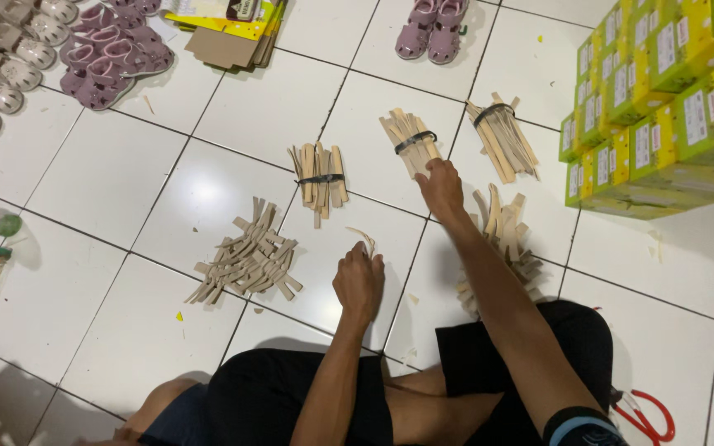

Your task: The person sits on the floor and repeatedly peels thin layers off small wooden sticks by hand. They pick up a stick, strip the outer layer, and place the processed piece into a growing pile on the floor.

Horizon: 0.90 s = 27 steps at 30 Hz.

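Reaching forward, the right hand (440,188) rests closed fingers on a banded strip bundle (409,137); the left hand (359,281) pinches a curled strip (365,239).

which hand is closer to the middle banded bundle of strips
Right. The right hand reaches forward and rests at the near end of the middle banded bundle. The left hand stays closer to the body, pinching a loose strip.
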Each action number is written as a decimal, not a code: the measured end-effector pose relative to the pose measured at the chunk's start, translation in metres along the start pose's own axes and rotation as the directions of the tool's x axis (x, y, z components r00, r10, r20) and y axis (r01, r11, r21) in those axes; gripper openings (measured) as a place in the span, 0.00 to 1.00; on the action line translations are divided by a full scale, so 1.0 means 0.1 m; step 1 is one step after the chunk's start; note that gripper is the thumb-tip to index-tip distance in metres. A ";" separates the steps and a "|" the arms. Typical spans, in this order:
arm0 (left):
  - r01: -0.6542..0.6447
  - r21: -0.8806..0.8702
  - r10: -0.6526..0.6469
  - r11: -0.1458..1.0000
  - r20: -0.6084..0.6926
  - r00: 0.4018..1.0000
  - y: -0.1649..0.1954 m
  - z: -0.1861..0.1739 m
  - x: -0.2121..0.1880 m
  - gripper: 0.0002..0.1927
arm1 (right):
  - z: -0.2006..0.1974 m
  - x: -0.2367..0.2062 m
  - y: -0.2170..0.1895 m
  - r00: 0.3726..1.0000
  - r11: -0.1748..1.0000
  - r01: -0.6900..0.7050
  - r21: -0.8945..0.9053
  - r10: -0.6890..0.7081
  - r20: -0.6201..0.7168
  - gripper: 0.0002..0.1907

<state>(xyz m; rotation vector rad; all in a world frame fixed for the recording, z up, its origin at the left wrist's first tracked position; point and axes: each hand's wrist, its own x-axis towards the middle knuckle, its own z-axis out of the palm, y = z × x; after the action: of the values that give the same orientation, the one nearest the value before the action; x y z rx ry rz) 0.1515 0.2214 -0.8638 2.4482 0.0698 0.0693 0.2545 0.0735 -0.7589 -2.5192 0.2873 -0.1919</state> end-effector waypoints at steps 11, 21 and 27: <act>-0.063 -0.289 0.049 0.955 -0.054 0.997 0.05 0.03 -0.08 0.14 | -0.16 -0.20 0.11 0.949 0.919 -0.295 0.262 0.249 0.195 0.16; 0.211 -0.652 0.025 0.728 0.333 0.943 0.14 -0.04 -0.41 0.17 | -0.19 -1.85 0.52 0.840 0.796 -0.359 0.488 0.048 0.540 0.16; 0.316 -0.639 0.039 0.701 0.477 0.878 0.02 -0.14 -0.78 0.14 | -0.29 -1.91 0.58 0.885 0.673 -0.280 0.685 -0.095 0.455 0.16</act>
<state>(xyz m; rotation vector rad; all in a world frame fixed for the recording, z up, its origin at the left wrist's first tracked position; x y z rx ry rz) 0.0725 0.2238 -0.8543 1.6122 0.0162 -0.4806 0.0544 0.0579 -0.7824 -1.6459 0.1061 0.2921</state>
